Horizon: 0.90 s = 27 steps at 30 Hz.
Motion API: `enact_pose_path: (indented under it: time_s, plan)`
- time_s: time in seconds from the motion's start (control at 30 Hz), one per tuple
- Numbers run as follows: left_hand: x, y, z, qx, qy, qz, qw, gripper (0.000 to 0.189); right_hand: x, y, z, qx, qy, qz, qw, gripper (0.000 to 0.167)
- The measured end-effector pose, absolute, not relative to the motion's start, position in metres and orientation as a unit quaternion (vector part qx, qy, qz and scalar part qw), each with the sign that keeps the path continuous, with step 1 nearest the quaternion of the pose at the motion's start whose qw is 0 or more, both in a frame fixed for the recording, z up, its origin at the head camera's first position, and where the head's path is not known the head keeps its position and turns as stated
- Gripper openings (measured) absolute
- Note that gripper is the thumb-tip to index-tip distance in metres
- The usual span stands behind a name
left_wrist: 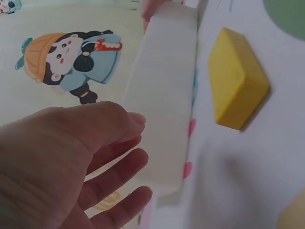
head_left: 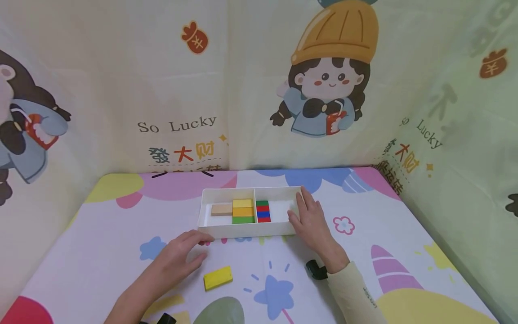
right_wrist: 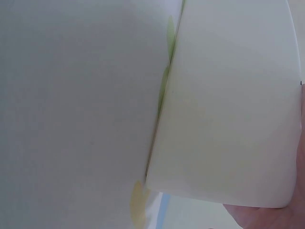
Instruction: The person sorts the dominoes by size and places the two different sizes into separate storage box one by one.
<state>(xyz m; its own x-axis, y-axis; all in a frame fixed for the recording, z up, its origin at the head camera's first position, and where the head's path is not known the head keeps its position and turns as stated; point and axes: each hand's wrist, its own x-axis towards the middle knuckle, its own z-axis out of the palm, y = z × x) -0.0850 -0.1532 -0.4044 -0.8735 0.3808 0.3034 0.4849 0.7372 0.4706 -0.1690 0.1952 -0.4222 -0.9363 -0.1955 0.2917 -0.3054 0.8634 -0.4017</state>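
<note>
A white two-compartment box (head_left: 251, 231) sits on the table, its long side facing me. In its left compartment lie a tan block (head_left: 221, 210), a pale yellow block (head_left: 243, 203), an orange-yellow block (head_left: 243, 211) and a green block (head_left: 243, 220). Several small green, red and blue blocks (head_left: 263, 215) line the divider in the right compartment. My right hand (head_left: 313, 225) holds the box's right end, thumb over the rim. At the front left corner my left hand (head_left: 174, 256) has loosely bent fingers and holds nothing; whether it touches the box I cannot tell.
A loose yellow block (head_left: 218, 278) lies on the patterned table cover (head_left: 105, 252), nearer to me than the box. Cream printed curtains (head_left: 251, 90) stand behind and at both sides. Dark wrist gear (head_left: 315, 270) shows by my right wrist.
</note>
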Motion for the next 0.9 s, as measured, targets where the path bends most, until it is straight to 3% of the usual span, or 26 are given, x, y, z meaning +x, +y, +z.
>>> enact_pose_path:
  time_s: [0.3,0.47,0.6,0.9]
  plan:
    - [-0.082,-0.156,-0.416,-0.243,-0.909,-0.335,0.035,0.033,-0.169,0.194,-0.419,0.125,-0.959,0.226,0.12,0.065]
    - [-0.082,-0.156,-0.424,-0.237,-0.903,-0.357,-0.034,0.028,-0.168,0.194,-0.419,0.126,-0.959,0.223,0.121,0.065]
    - [-0.08,-0.155,-0.428,-0.231,-0.899,-0.363,-0.076,0.037,-0.168,0.195,-0.421,0.13,-0.957,0.225,0.126,0.065]
    - [-0.074,-0.153,-0.433,-0.259,-0.904,-0.331,-0.082,0.052,-0.167,0.198,-0.425,0.139,-0.954,0.229,0.134,0.064]
